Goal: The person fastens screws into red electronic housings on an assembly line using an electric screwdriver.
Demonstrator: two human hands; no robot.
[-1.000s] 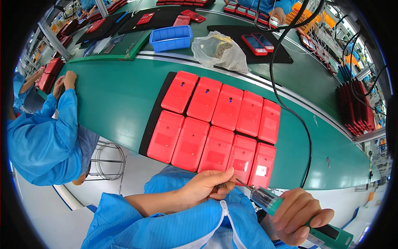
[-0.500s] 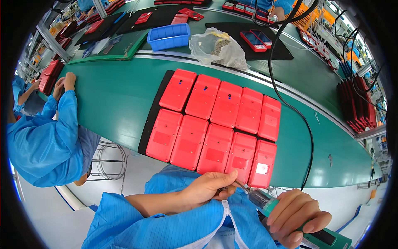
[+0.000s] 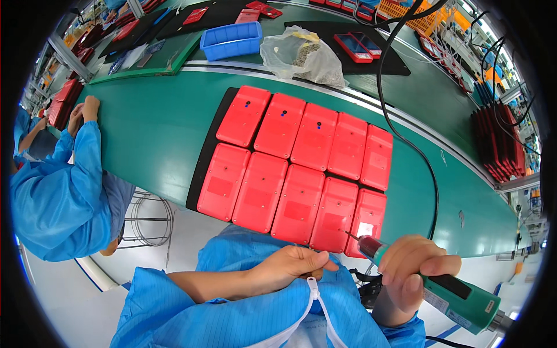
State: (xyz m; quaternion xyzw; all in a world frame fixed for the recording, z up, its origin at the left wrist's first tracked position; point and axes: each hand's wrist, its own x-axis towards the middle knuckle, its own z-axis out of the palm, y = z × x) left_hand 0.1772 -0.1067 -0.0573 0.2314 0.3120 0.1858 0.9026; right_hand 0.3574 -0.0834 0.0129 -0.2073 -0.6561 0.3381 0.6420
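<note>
My right hand [image 3: 415, 264] grips a green electric screwdriver [image 3: 473, 307] with a clear reddish nose, its thin bit pointing left and away from me. The bit tip is over the near right corner of a red plastic casing [image 3: 335, 211] in the near row; whether it touches cannot be seen. Beside it lies the rightmost near casing [image 3: 366, 217], with a white label. Closer to my body, my left hand [image 3: 287, 267] is closed, thumb over curled fingers, around something brownish and mostly hidden. Several red casings lie in two rows on a black mat [image 3: 201, 180].
A black cable [image 3: 426, 162] hangs down right of the casings. Beyond them are a clear bag of small metal parts [image 3: 310, 61], a blue bin [image 3: 232, 43] and two red devices with screens [image 3: 354, 46]. Left sits a blue-clad co-worker [image 3: 64, 191]; stacked red casings [image 3: 499, 139] stand right.
The screwdriver bit has left my left hand's fingertips and moved up over the near-row casing. My left hand has stayed near my body, still closed. The view has shifted slightly.
</note>
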